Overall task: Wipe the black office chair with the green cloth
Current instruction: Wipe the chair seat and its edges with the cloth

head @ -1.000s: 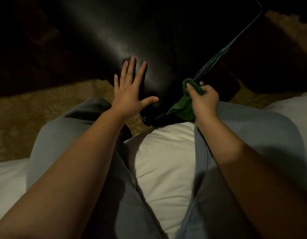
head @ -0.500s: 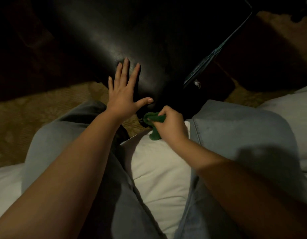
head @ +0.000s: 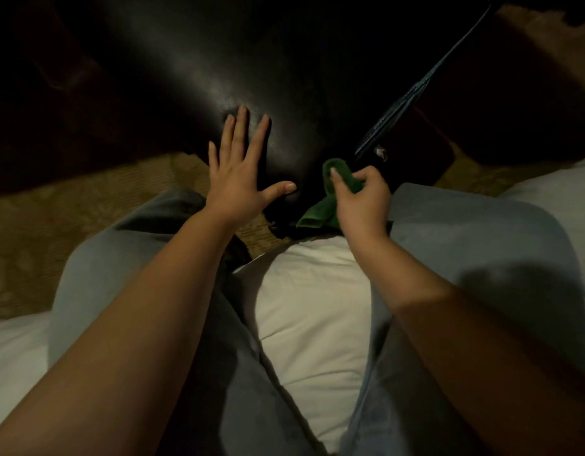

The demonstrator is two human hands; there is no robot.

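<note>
The black office chair (head: 251, 60) fills the upper half of the view, its glossy dark surface tilted toward me. My left hand (head: 240, 179) lies flat on its lower edge with fingers spread and straight. The green cloth (head: 322, 209) is bunched against the chair's bottom right edge, part of it hanging down. My right hand (head: 361, 200) grips the cloth there, fingers curled round it.
My legs in grey-blue trousers (head: 482, 264) stretch toward the chair over a white bedcover (head: 314, 307). Patterned tan carpet (head: 70, 218) lies to the left. A dark strap or chair arm (head: 422, 93) runs diagonally at upper right. The surroundings are very dark.
My right hand with the cloth swept left and down along the chair's bottom edge, then back right and slightly up. My left hand stayed flat on the chair.
</note>
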